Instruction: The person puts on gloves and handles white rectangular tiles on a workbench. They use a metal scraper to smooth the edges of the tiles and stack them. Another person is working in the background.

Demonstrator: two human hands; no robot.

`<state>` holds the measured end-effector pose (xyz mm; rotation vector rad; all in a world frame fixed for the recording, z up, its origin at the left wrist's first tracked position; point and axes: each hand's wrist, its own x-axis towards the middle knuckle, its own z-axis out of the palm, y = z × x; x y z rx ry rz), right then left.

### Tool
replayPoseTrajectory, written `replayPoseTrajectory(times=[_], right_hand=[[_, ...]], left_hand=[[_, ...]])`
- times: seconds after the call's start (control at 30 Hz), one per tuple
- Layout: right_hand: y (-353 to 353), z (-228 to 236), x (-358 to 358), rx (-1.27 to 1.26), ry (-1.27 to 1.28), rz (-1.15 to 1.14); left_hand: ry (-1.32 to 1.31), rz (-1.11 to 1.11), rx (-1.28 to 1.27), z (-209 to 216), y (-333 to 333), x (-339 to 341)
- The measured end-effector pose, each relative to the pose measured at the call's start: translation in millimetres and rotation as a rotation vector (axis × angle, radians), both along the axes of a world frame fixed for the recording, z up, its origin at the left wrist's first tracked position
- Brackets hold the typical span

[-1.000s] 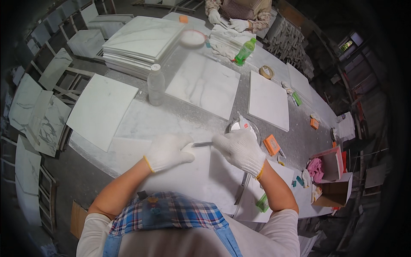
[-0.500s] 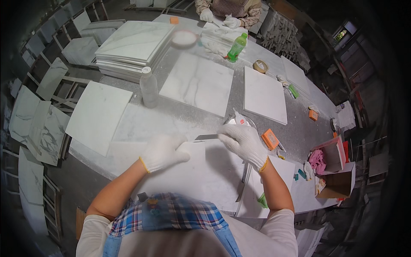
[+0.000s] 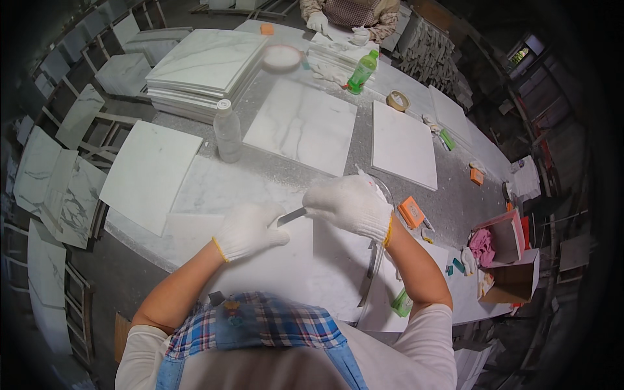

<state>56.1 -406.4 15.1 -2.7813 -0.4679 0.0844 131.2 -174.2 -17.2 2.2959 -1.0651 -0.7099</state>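
Note:
My right hand, in a white knitted glove with a yellow cuff edge, is closed on a flat, dark-grey blade like a putty knife; the glove hides its handle. The blade slants down to the left, and its tip reaches the gap between the thumb and fingers of my left hand. That hand, gloved the same way, lies over a white marble-look tile in front of me, thumb spread from the fingers. Whether the blade touches the left glove I cannot tell. Behind my right hand, a round container is mostly hidden.
Beyond my hands lie a veined tile and a plain one. A tile stack, a clear bottle and a green bottle stand farther off. Orange box and open carton sit right. A co-worker's gloved hands work opposite.
My right hand has moved left, bringing the blade from a nearly level position to a slant with its tip at my left thumb. My left hand has stayed nearly still.

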Motion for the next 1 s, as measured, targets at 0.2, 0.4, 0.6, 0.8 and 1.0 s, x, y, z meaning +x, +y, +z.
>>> replayPoseTrajectory(times=[0.2,0.4,0.6,0.8,1.0], right_hand=[[-1,6,-11,-0.130,-0.111,0.043],[-13,13,-51,-0.152,0.086,-0.077],[-24,-11,-80,0.469,0.118,-0.510],[39,-54,-87,0.774,-0.130,-0.778],[98,-74,-87,0.960,-0.386,-1.004]], left_hand=[[0.026,0.017,-0.035,-3,1,0],[-0.002,0.008,-0.059,-3,1,-1],[0.006,0.010,-0.079,1,5,-5],[-0.031,0.043,-0.149,2,5,-9],[-0.021,0.065,-0.033,3,4,-11]])
